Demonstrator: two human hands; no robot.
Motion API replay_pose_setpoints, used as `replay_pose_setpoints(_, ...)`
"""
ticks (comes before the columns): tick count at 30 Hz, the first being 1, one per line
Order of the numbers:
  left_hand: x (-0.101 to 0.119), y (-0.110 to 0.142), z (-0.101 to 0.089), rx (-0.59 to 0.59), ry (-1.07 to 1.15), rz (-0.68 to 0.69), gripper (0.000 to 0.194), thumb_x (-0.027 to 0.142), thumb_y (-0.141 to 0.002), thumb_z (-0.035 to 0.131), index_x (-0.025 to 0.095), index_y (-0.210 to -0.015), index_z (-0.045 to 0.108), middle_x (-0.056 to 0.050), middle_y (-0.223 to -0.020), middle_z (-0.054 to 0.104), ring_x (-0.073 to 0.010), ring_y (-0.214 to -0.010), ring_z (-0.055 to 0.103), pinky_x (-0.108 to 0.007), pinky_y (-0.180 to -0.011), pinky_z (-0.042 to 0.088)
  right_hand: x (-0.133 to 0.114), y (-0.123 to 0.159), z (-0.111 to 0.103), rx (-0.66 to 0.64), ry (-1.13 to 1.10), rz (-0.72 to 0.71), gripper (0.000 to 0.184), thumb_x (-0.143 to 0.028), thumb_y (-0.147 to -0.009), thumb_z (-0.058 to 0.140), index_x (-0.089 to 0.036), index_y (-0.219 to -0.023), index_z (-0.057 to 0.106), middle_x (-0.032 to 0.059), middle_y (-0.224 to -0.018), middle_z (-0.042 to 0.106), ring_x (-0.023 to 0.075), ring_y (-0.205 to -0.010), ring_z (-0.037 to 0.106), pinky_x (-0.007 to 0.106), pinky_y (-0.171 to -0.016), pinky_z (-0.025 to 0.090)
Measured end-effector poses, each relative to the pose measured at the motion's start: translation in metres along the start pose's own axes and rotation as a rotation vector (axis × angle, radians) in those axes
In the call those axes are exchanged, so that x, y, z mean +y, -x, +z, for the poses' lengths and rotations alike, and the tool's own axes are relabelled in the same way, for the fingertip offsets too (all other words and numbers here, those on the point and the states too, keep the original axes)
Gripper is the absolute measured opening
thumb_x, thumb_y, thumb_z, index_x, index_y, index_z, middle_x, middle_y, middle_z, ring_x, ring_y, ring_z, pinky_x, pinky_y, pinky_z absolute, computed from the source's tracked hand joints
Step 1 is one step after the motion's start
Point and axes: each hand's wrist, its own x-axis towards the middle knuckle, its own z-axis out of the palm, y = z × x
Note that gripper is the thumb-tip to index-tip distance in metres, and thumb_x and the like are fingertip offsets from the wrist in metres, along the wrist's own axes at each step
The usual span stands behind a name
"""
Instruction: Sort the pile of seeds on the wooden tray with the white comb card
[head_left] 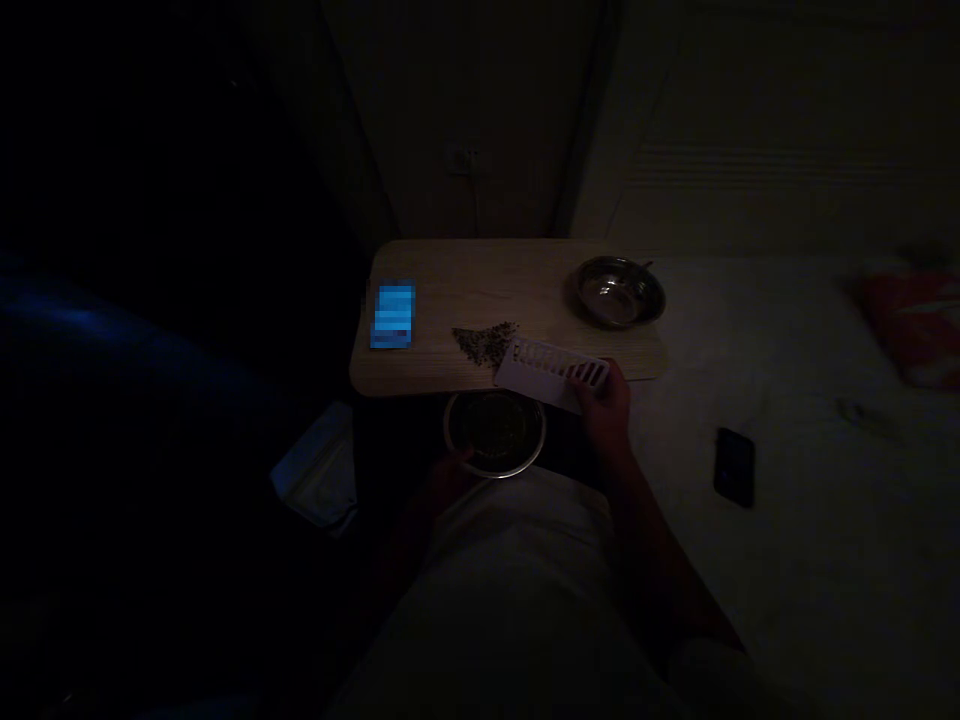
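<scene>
The room is very dark. My right hand [606, 398] grips one end of a flat white slotted tool [551, 371] lying at the near edge of a small wooden table [480, 275], next to a pile of small dark grains [486, 341]. My left hand [448, 478] holds a steel bowl [495, 432] by its near rim, just below the table's edge. The bowl has dark contents that I cannot make out.
An empty steel bowl [619, 291] stands at the table's far right. A lit phone screen [393, 315] lies at its left. A dark phone [734, 466] rests on the pale bed sheet [810, 420] to the right. A red pillow [911, 325] lies farther right.
</scene>
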Motion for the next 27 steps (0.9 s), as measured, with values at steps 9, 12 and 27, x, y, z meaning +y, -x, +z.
replay_pose_setpoints(9,0.0001,-0.0031,-0.0017,0.037,-0.002,0.017,0.020,0.028,-0.068,0.077,0.017,-0.084,0.072,-0.007,-0.078,0.077,-0.0292,-0.082,0.072,-0.042,-0.085,0.051,0.0038,-0.0054,-0.0077,0.141,-0.007,-0.012,0.022,-0.029,-0.074,0.074,-0.020,-0.088,0.060,-0.0014,-0.081,0.063,0.0144,-0.075,0.057,0.030,-0.074,0.048)
replay_pose_setpoints(12,0.0017,-0.0002,0.0020,-0.028,0.024,-0.047,0.020,0.031,-0.069,0.076,0.016,-0.082,0.073,-0.011,-0.085,0.078,-0.0294,-0.082,0.072,-0.042,-0.084,0.052,0.0044,-0.0037,-0.0056,0.116,0.004,-0.003,0.023,-0.030,-0.075,0.073,-0.020,-0.091,0.060,-0.0010,-0.083,0.064,0.0148,-0.076,0.058,0.030,-0.074,0.048)
replay_pose_setpoints(27,-0.0051,0.0038,-0.0051,0.156,-0.088,0.179,0.020,0.017,-0.060,0.081,0.022,-0.077,0.071,-0.005,-0.081,0.077,-0.0347,-0.110,0.067,-0.041,-0.097,0.046,0.0042,-0.0007,0.0018,0.205,-0.015,-0.022,0.020,-0.031,-0.078,0.069,-0.022,-0.090,0.055,-0.0011,-0.084,0.062,0.0153,-0.077,0.058,0.030,-0.076,0.049)
